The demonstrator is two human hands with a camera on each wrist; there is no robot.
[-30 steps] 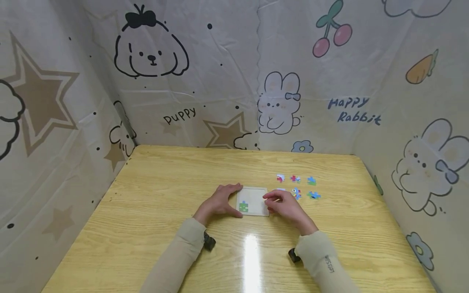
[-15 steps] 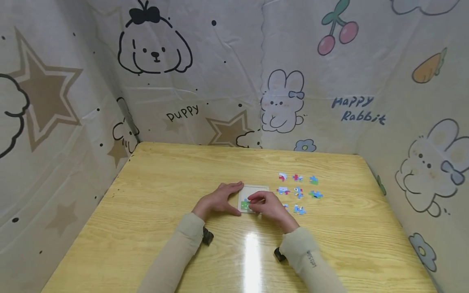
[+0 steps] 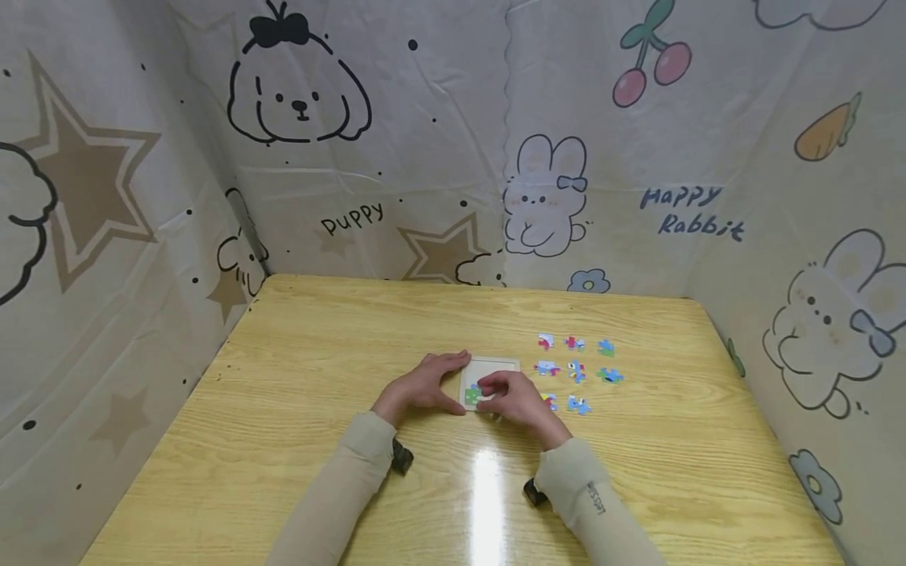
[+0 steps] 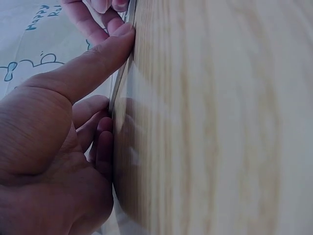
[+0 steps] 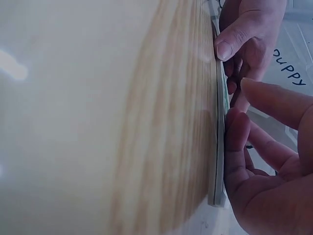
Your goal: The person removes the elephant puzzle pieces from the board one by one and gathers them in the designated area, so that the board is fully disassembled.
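A small pale puzzle tray (image 3: pixel 507 365) lies on the table, its edge thin in both wrist views. My left hand (image 3: pixel 421 385) grips its left side, thumb at the near corner and fingers at the far one. A green puzzle piece (image 3: pixel 472 396) sits in its near left corner. My right hand (image 3: pixel 517 399) reaches over the tray, thumb and index finger bent and spread around a spot beside that green piece. The right wrist view shows the thumb (image 5: pixel 237 128) right at the tray's surface. The fingers hide most of the piece they work on.
Several loose puzzle pieces (image 3: pixel 576 371) lie in rows right of the tray; a red and yellow piece (image 3: pixel 549 401) is partly behind my right hand. The wooden table (image 3: pixel 340 330) meets a printed cloth wall (image 3: pixel 425 173) at the back and sides.
My right hand has moved left from the tray's right edge to beside the green piece, then shifted only slightly. My left hand stays on the tray. The view has tilted a little.
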